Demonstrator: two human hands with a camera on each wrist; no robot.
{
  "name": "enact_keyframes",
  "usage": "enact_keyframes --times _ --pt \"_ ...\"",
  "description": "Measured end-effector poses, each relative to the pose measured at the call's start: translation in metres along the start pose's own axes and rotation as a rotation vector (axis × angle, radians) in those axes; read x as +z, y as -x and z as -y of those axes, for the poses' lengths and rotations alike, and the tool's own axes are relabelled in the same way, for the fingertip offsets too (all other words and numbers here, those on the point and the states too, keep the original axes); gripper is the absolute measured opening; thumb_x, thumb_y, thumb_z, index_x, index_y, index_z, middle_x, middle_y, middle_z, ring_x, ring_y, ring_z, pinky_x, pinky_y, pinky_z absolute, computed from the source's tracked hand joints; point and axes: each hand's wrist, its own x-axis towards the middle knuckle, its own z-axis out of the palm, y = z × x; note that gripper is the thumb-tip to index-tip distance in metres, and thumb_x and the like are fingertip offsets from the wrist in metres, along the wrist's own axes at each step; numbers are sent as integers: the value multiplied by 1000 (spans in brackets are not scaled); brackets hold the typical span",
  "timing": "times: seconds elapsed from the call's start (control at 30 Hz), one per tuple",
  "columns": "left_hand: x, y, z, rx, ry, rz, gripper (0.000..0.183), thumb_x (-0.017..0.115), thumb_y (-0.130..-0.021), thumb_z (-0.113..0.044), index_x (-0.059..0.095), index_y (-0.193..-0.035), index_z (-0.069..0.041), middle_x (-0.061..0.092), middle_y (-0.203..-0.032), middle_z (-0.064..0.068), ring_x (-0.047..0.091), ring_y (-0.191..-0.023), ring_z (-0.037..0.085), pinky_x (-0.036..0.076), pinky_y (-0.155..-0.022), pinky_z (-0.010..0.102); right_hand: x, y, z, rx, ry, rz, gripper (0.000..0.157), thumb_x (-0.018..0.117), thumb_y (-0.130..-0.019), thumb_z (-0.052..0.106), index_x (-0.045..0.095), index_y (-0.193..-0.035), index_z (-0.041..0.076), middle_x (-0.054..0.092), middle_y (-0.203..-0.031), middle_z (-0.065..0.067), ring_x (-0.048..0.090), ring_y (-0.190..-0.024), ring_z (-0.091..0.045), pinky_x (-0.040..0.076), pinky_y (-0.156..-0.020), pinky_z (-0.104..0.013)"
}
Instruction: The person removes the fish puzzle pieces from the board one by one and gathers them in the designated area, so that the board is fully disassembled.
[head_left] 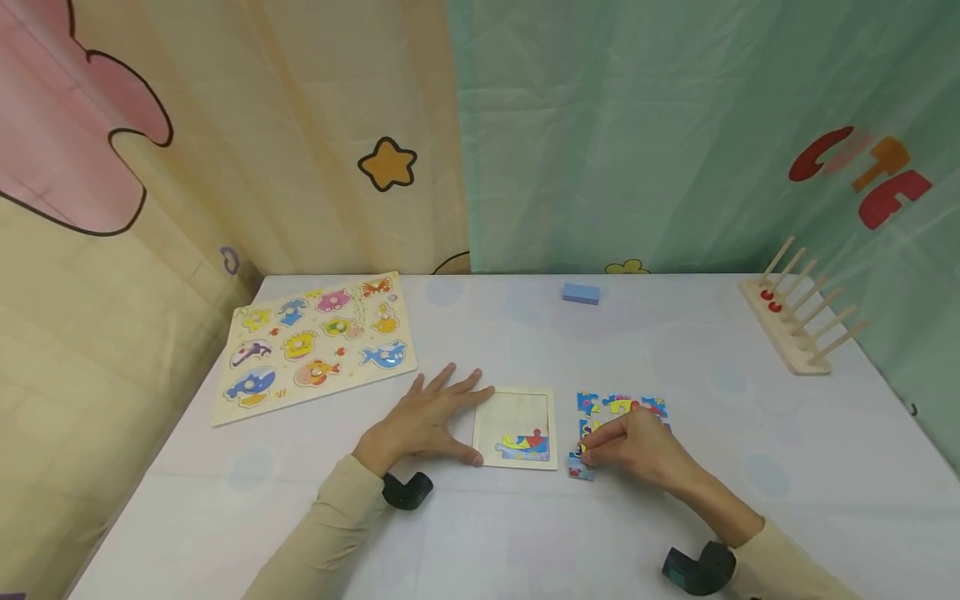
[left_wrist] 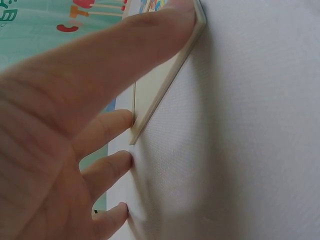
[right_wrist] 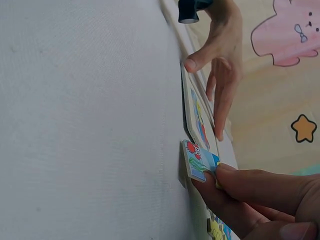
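In the head view my left hand (head_left: 427,421) lies with spread fingers along the left side of a small wooden puzzle tray (head_left: 552,429). Its thumb (left_wrist: 170,27) and forefinger touch the tray's edge. A few joined jigsaw pieces (head_left: 522,447) fill the tray's lower right corner. Right of the tray, my right hand (head_left: 637,450) pinches a jigsaw piece between thumb and fingertips, at the near left of a patch of loose pieces (head_left: 587,403). The right wrist view shows a red crab on a puzzle piece (right_wrist: 197,162) at these fingertips. My right hand covers part of the patch.
A wooden board with sea-animal pieces (head_left: 315,342) lies at the back left. A blue block (head_left: 581,293) sits near the table's far edge. On the right stands a wooden peg rack (head_left: 787,325) with red beads. Patterned curtains (head_left: 645,125) close off the back.
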Motion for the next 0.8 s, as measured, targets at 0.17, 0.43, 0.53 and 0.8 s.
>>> enact_keyframes --times 0.17,0.43,0.53,0.8 --pt "0 -1 0 6 2 -5 97 84 -68 -56 41 -151 -29 23 -162 -3 6 -150 31 5 -115 65 -5 3 -5 -5 -6 3 14 84 -74 20 81 -86 13 75 -83 3 60 -87 -14 48 -70 -26" --pt "-1 0 -1 -2 -5 0 98 83 -68 -57 40 -151 -29 22 -162 -3 6 -151 30 5 -115 64 -9 5 -8 -2 16 -6 14 85 -73 19 81 -84 12 74 -82 3 59 -83 -14 46 -66 -24" --pt "-1 -1 -1 -2 -4 2 97 83 -68 -57 41 -151 -29 23 -162 -3 6 -151 31 5 -115 64 -10 5 -9 -4 32 -9 14 85 -73 20 81 -84 13 75 -82 3 61 -84 -13 46 -66 -24" --pt "-1 0 -1 -14 -6 9 98 83 -68 -57 40 -152 -30 22 -162 -5 5 -151 29 4 -116 62 -9 6 -7 -4 109 -65 8 86 -72 22 79 -75 20 73 -78 7 61 -84 -11 47 -68 -26"
